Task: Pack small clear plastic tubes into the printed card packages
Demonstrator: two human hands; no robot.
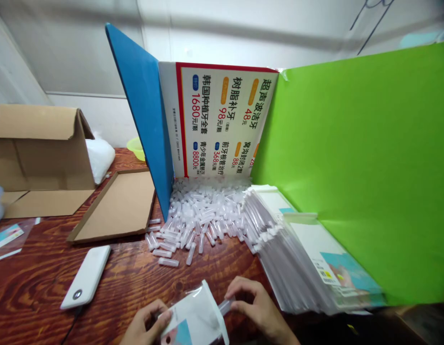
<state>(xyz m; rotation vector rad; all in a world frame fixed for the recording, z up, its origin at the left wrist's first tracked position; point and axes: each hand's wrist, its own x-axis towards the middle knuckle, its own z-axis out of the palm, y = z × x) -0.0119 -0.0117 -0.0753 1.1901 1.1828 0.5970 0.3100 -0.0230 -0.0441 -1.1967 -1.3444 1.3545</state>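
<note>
— What lies on the dark wooden table (pixel 38 282)?
— A heap of small clear plastic tubes (pixel 203 215) at centre, a stack of clear printed bags (pixel 297 249) to its right.
— And the hands?
— At the bottom edge, the left hand (pixel 144 326) pinches a clear plastic bag with a white card (pixel 195 318); the right hand (pixel 256 306) grips one clear tube (pixel 224 306) at its mouth.

Clear glossy plastic pouch with white paper card insert (pixel 198 318) pinched in left hand (pixel 144 328); small frosted translucent plastic tube (pixel 224 306), smooth, under the fingertips of right hand (pixel 259 309). Beyond the fingers: heap of the same matt-frosted plastic tubes (pixel 203 215) on reddish varnished wood-grain tabletop (pixel 35 282), semi-gloss. Right of the fingers: stack of shiny clear film pouches (pixel 297 254). Left: white smooth plastic power bank (pixel 85 277), matt brown cardboard tray (pixel 117 206).
</note>
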